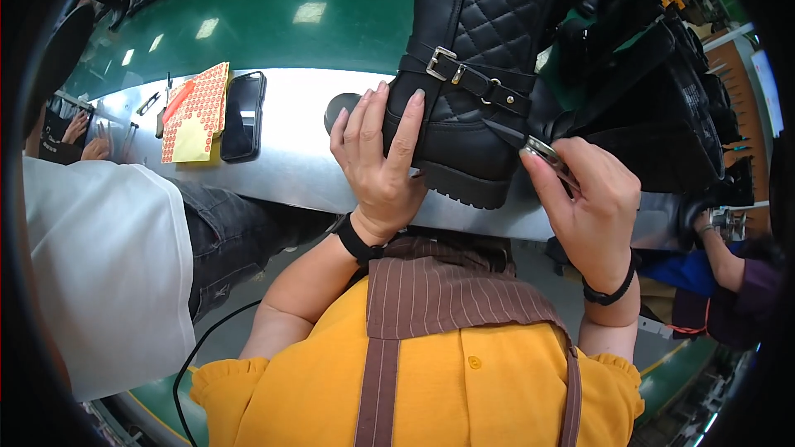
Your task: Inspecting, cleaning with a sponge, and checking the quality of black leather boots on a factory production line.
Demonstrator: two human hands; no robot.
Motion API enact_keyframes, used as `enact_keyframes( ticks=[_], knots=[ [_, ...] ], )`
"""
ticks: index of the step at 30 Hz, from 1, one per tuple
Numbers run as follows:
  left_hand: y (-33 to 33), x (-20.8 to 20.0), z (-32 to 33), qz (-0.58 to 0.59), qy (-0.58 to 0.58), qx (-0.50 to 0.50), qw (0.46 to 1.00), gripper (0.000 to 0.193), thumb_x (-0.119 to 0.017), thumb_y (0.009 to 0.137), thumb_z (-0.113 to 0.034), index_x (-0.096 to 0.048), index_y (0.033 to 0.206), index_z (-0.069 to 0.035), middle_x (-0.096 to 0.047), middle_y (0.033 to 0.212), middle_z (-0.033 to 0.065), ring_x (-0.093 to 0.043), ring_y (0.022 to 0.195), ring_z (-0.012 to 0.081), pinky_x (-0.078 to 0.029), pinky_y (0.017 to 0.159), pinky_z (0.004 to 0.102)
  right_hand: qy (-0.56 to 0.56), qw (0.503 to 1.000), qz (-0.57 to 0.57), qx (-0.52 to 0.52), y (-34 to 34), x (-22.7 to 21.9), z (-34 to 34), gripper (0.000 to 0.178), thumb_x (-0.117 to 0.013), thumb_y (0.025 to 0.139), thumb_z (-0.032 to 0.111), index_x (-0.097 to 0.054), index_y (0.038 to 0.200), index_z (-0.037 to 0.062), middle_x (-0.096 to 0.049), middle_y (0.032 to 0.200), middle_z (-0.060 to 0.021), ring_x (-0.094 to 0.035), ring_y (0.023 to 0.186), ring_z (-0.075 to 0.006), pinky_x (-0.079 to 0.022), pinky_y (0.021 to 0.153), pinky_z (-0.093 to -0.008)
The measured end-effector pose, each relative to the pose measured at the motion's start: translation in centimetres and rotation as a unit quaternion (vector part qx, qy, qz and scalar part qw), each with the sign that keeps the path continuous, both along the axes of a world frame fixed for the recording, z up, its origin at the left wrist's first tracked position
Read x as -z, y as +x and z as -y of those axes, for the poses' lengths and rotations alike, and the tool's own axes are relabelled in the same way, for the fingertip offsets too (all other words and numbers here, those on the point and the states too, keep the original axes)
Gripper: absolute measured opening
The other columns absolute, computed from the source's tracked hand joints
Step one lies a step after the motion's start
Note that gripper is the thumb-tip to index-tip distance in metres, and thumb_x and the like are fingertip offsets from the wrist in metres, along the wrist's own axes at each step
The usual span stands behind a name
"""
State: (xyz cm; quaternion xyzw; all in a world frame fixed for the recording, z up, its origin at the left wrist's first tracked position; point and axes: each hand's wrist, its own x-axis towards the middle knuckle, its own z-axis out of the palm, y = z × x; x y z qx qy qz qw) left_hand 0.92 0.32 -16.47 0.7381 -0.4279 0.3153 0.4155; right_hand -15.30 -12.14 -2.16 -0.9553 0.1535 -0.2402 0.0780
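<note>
A tall black boot point(464, 128) with a quilted shaft and buckled straps stands on the metal edge of the table. My left hand point(379, 145) grips its foot, fingers spread over the upper; the thumb is hidden. Between the thumb and fingers of my right hand point(592, 190) are small silver thread snips point(548, 153). Their pointed tip is at the boot's side, below the ankle strap and near the seam above the chunky sole. Whether the tip touches the leather I cannot tell.
Several black boots point(662, 108) crowd the right side. A phone point(243, 116) and a sheet of red round stickers point(199, 112) lie left on the metal strip point(290, 157), before the green tabletop point(273, 33). A co-worker in white point(108, 257) is close on the left; another person's arm point(725, 257) shows at right.
</note>
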Motion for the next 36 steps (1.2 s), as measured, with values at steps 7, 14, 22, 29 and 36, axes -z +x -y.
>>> enact_keyframes(
  ticks=[7, 14, 22, 29, 36],
  knots=[
    [-0.3, 0.2, 0.3, -0.027, 0.002, 0.015, 1.0, 0.061, -0.075, 0.077, -0.023, -0.062, 0.136, -0.012, -0.055, 0.139, 0.0201, -0.052, 0.127, 0.0356, -0.03, 0.11, 0.05, 0.069, 0.995, 0.07, 0.026, -0.4, -1.0, -0.6, 0.022, -0.081, 0.083, 0.016, -0.063, 0.082, 0.0028, -0.057, 0.064, -0.0081, -0.054, 0.053, -0.0216, -0.041, 0.05, -0.0326],
    [0.0, 0.0, 0.6, -0.045, -0.032, 0.049, 0.997, 0.062, -0.076, 0.078, -0.024, -0.06, 0.136, -0.008, -0.054, 0.139, 0.0217, -0.053, 0.126, 0.0374, -0.033, 0.108, 0.0513, 0.038, 0.985, 0.167, 0.023, -7.0, -1.5, -0.4, 0.019, -0.078, 0.084, 0.017, -0.067, 0.082, 0.0021, -0.058, 0.064, -0.0076, -0.057, 0.057, -0.0236, -0.047, 0.058, -0.0317],
    [4.3, 4.9, 3.1, -0.085, -0.112, 0.002, 0.99, 0.08, -0.086, 0.07, -0.013, -0.045, 0.137, -0.005, -0.045, 0.131, 0.014, -0.047, 0.125, 0.0298, -0.042, 0.105, 0.0399, -0.14, 0.884, 0.149, 0.42, -23.3, 0.8, 15.3, 0.034, -0.051, 0.106, 0.031, -0.06, 0.109, -0.0012, -0.065, 0.096, -0.0185, -0.063, 0.086, -0.0313, -0.048, 0.085, -0.0399],
    [4.5, 7.4, 0.2, -0.228, -0.031, 0.087, 0.969, 0.093, -0.09, 0.065, -0.004, -0.04, 0.143, -0.007, -0.058, 0.132, 0.0144, -0.061, 0.118, 0.0285, -0.048, 0.104, 0.0389, -0.01, 0.896, 0.019, 0.443, -26.7, 17.6, 28.7, 0.024, -0.056, 0.099, 0.024, -0.059, 0.109, 0.0027, -0.064, 0.105, -0.0222, -0.06, 0.101, -0.0436, -0.048, 0.083, -0.0532],
    [4.1, 6.2, -2.2, -0.274, -0.004, 0.119, 0.954, 0.068, -0.08, 0.077, -0.007, -0.051, 0.138, -0.006, -0.06, 0.133, 0.0142, -0.056, 0.125, 0.0323, -0.036, 0.111, 0.0474, 0.057, 0.962, 0.028, 0.267, -21.8, 13.5, 23.8, 0.058, -0.075, 0.077, 0.011, -0.054, 0.129, -0.0017, -0.057, 0.13, -0.0216, -0.052, 0.124, -0.0401, -0.044, 0.102, -0.0442]
  ],
)
